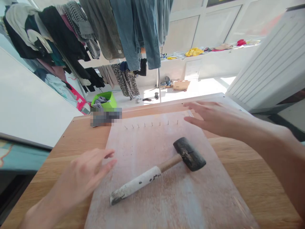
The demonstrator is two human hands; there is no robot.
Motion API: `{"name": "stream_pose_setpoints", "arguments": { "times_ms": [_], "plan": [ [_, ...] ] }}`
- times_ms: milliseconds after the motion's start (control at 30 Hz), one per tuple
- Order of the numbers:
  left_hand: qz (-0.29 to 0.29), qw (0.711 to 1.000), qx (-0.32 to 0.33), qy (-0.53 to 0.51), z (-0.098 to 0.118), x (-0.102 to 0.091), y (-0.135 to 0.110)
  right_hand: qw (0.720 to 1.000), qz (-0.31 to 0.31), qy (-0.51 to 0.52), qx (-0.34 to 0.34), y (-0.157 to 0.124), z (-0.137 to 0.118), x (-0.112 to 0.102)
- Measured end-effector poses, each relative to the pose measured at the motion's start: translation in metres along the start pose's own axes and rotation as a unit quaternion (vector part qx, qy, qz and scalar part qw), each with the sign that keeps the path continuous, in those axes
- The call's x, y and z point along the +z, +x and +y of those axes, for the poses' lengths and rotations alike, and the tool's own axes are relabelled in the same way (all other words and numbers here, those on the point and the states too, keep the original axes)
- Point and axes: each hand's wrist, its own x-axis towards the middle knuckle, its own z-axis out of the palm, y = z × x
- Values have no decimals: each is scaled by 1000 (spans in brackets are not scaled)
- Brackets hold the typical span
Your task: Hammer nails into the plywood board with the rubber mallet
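Observation:
A rubber mallet (pixel 189 154) with a black head and a worn white grip lies diagonally across a pale wooden board (pixel 166 197). Several thin nails (pixel 152 124) stand in a row near the board's far edge, the leftmost ones leaning. Small dark holes dot the board below that row. My left hand (pixel 83 178) hovers by the board's left edge, its thumb and fingers apart and nothing between them. Over the far right corner, close to the last nail, my right hand (pixel 209 117) is stretched out with its fingers apart, holding nothing. Neither hand touches the mallet.
The board rests on a wooden table (pixel 252 162). A blurred grey object (pixel 105 117) sits at the table's far left edge. Beyond are a green basket (pixel 111 98) of cloth, hanging laundry (pixel 135 31) and a cardboard box (pixel 181 85). A white ribbed panel (pixel 262 57) stands right.

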Motion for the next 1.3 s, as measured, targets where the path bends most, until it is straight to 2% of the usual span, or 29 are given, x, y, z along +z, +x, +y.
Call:
{"name": "stream_pose_setpoints", "arguments": {
  "times_ms": [100,167,267,333,400,500,633,767,967,1300],
  "plan": [
    [-9,999,-19,-47,14,-22,57,998,13,57,-23,40,-23,-27],
    [28,997,-13,-67,18,-36,90,994,44,96,-31,54,-37,-37],
    [83,989,-40,-118,17,-45,122,989,32,139,-38,58,-47,-36],
    [74,983,-54,-161,16,-43,133,989,-20,145,-33,56,-43,-27],
    [33,985,-60,-156,16,-36,138,989,-62,133,-19,55,-35,-16],
    [-24,992,-62,-105,13,-22,140,989,-82,123,-8,57,-22,-2],
    [-83,994,-26,-72,2,-2,138,987,-101,115,-40,63,-17,9],
    [-117,993,-9,-34,-7,13,136,984,-149,75,-66,64,-23,16],
    [-123,992,17,2,0,18,138,978,-201,20,-50,65,-34,16],
    [-111,991,53,-50,4,26,140,975,-207,24,-72,69,-40,30]
  ]
}}
